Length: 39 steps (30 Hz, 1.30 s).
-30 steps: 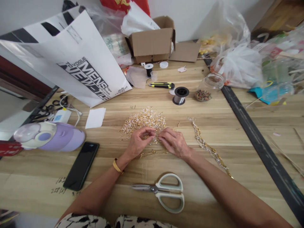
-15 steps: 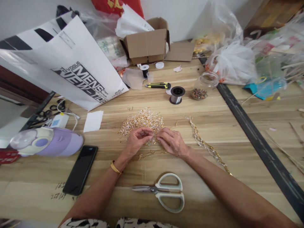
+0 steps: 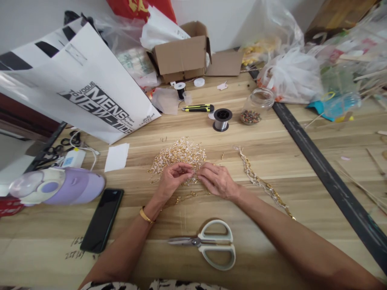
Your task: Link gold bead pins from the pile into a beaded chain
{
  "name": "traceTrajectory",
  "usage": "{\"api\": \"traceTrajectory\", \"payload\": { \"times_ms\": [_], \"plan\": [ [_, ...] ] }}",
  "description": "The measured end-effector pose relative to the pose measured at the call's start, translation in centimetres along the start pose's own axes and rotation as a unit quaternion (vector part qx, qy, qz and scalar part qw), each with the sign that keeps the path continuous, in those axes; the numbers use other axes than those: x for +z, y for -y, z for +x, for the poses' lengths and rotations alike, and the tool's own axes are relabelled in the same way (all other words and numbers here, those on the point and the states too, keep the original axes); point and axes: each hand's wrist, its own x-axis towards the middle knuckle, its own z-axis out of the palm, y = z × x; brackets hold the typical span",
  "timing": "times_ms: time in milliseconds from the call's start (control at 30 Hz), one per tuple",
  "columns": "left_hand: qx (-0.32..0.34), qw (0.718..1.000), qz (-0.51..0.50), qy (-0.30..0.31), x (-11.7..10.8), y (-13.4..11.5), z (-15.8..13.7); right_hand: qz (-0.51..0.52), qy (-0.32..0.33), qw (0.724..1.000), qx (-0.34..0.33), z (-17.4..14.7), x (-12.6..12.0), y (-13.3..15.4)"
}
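Note:
My left hand (image 3: 173, 180) and my right hand (image 3: 218, 181) meet fingertip to fingertip at the near edge of a pile of small gold and clear beads or charms (image 3: 178, 155). Both hands are closed in a pinch. What lies between the fingers is too small to make out. A thin gold beaded strand (image 3: 185, 197) runs across the wood just below my hands. To the right lies a bundle of gold and silvery chains (image 3: 262, 186), tied at its far end. White-handled scissors (image 3: 203, 242) rest on the table nearer to me, blades pointing left.
A black phone (image 3: 102, 220) and a purple bottle (image 3: 75, 186) lie at the left. Behind the pile are a wire spool (image 3: 222, 120), a yellow-black cutter (image 3: 198, 108) and a jar (image 3: 256, 105) with beads. A paper bag (image 3: 99, 88) and cardboard box (image 3: 181, 58) stand at the back.
The camera view has shifted slightly, so the background sits a little further left. My hands keep the same pinch, close together at the pile.

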Motion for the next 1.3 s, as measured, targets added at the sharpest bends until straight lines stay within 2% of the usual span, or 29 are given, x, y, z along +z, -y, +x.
{"api": "traceTrajectory", "payload": {
  "times_ms": [233,867,1300],
  "plan": [
    [0.005,1.0,0.019,0.003,0.14,-0.32,-0.14,0.016,0.015,1.0,0.0,0.02,-0.03,-0.02],
    [-0.009,1.0,0.011,0.008,0.19,-0.33,-0.14,0.022,0.004,1.0,0.004,0.04,0.05,-0.04],
    [0.005,1.0,0.019,0.01,0.11,-0.23,-0.1,0.026,0.002,1.0,0.004,0.05,0.03,0.0]
  ]
}}
